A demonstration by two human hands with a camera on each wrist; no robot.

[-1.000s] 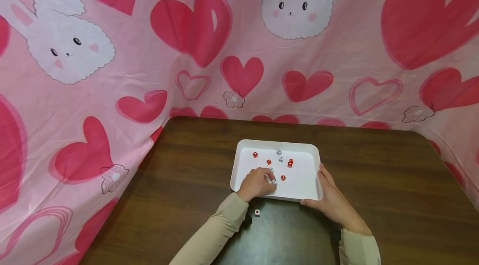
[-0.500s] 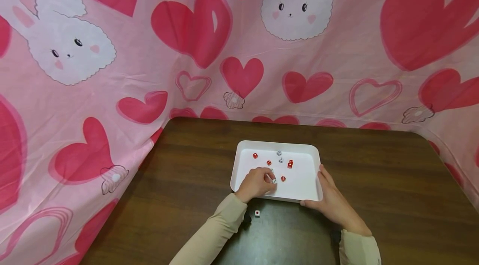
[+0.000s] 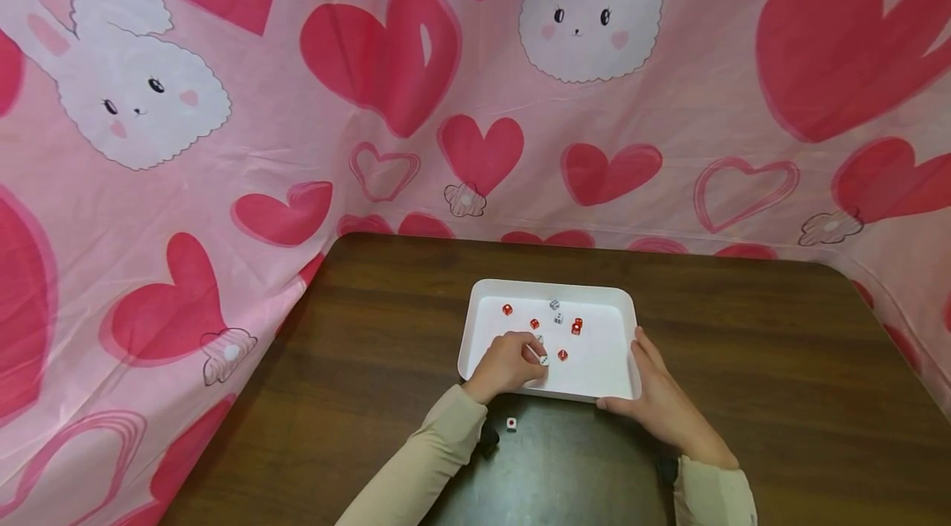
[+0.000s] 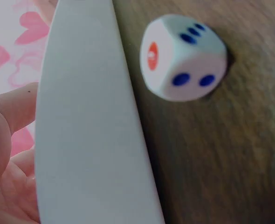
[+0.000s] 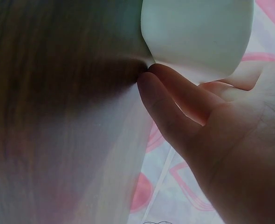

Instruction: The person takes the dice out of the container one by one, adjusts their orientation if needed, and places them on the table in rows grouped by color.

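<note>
My left hand reaches over the near wall of a shallow white tray. Its thumb and index finger pinch a small white die. Around it inside the tray lie several red dice and a few whitish dice. At the tray's near right corner, my right hand grips the walls, thumb on the front side and fingers along the right side. The right wrist view shows fingertips right at the tray's lower edge, where it meets the table.
Outside the tray, close to its near wall, a white die with blue and red pips sits on the brown wooden table. A pink cloth with hearts and rabbits hangs behind and to the left of the table.
</note>
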